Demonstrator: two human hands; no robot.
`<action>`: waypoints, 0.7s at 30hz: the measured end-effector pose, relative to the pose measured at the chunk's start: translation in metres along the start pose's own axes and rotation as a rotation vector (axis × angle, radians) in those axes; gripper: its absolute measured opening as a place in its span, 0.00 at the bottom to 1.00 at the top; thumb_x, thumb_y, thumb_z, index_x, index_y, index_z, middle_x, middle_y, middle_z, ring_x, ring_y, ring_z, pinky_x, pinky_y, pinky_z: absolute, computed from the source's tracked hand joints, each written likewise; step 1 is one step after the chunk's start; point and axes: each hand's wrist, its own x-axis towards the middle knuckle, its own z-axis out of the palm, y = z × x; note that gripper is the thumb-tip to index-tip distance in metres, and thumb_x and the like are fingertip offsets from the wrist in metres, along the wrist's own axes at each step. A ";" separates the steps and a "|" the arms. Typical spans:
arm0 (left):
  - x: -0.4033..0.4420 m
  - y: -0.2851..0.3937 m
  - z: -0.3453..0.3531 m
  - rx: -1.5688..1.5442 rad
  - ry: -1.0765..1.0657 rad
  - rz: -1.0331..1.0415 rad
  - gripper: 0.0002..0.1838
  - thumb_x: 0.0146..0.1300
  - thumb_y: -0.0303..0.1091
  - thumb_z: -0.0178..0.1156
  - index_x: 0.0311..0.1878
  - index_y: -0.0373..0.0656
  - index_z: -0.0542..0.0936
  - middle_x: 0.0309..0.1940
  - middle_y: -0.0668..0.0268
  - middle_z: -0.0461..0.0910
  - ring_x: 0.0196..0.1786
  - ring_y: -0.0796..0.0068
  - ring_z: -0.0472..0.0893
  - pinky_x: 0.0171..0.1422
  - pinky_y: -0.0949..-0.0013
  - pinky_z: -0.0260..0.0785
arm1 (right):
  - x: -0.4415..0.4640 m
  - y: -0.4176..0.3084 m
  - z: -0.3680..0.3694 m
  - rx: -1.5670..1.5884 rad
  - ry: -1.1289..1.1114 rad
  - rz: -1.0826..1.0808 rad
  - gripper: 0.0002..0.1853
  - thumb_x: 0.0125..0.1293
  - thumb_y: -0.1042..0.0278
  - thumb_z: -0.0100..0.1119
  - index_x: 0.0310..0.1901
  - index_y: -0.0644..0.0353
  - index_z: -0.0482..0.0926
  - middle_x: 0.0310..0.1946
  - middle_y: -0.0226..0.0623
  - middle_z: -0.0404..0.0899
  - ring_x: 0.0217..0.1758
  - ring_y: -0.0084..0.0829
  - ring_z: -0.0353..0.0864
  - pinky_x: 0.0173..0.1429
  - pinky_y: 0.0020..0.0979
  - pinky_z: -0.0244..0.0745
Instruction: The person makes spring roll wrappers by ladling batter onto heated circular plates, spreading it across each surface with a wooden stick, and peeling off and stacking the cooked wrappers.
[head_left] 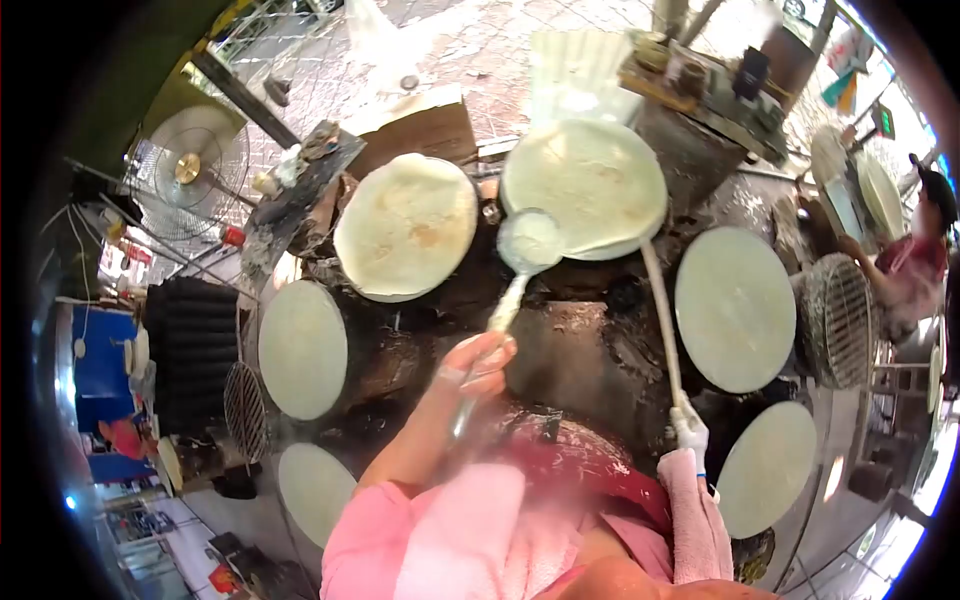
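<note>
In the head view, the left hand (478, 365) has its fingers curled round the handle of a ladle (531, 242), with no gap showing. The bowl, filled with something pale, overlaps the near left edge of the big sheet (590, 180) at the far edge of the stove (565, 345); whether it touches is hard to tell from above. The gloved right hand (690, 430) is closed about the near end of a stick (662, 322), whose far end meets the big sheet's near right edge; I cannot tell if it goes under.

Handled well, the bowl would stay level until over the surface, and the stick would lie low and flat so as not to tear the sheet, I judge.

The big sheet is round, pale and thin-looking, faintly browned in the middle, its near edge slightly uneven. A smaller sheet (408, 228), by the stove's far left corner, has brown patches and a wavy rim. Smooth greyish-green discs lie along the sides: a left disc (303, 350) and a right disc (735, 310). The stick looks like straight, pale wood; the ladle's upper handle is smeared white.
</note>
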 end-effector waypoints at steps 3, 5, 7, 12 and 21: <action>-0.057 0.049 -0.063 0.042 -0.054 0.201 0.18 0.80 0.42 0.42 0.51 0.34 0.72 0.17 0.78 0.63 0.07 0.86 0.60 0.15 0.76 0.50 | -0.006 -0.063 0.135 0.185 -0.250 0.194 0.28 0.70 0.67 0.60 0.71 0.55 0.68 0.28 0.18 0.74 0.21 0.12 0.66 0.25 0.17 0.62; -0.098 0.079 -0.093 0.167 0.179 0.312 0.19 0.79 0.44 0.43 0.49 0.36 0.73 0.16 0.78 0.63 0.06 0.84 0.59 0.11 0.74 0.50 | 0.008 -0.090 0.230 0.081 -0.392 0.123 0.29 0.68 0.67 0.62 0.70 0.59 0.69 0.29 0.22 0.77 0.23 0.14 0.70 0.26 0.18 0.65; -0.137 0.102 -0.121 0.174 0.329 0.395 0.19 0.80 0.44 0.42 0.50 0.37 0.73 0.16 0.78 0.62 0.06 0.84 0.58 0.11 0.73 0.49 | 0.036 -0.113 0.326 -0.078 -0.538 -0.217 0.29 0.68 0.65 0.61 0.70 0.55 0.70 0.26 0.25 0.78 0.25 0.19 0.75 0.28 0.21 0.68; -0.223 0.135 -0.168 0.052 0.522 0.551 0.20 0.80 0.43 0.38 0.48 0.36 0.74 0.16 0.76 0.63 0.05 0.82 0.56 0.10 0.74 0.46 | 0.170 -0.138 0.498 -0.589 -0.445 -0.528 0.16 0.64 0.62 0.63 0.52 0.56 0.81 0.32 0.42 0.84 0.35 0.33 0.83 0.42 0.34 0.76; -0.280 0.128 -0.191 -0.182 0.779 0.719 0.22 0.80 0.45 0.40 0.46 0.34 0.73 0.15 0.74 0.62 0.04 0.80 0.56 0.05 0.73 0.47 | 0.241 -0.246 0.668 -1.181 -0.503 -0.589 0.41 0.48 0.43 0.72 0.67 0.45 0.73 0.46 0.44 0.84 0.49 0.43 0.84 0.53 0.37 0.76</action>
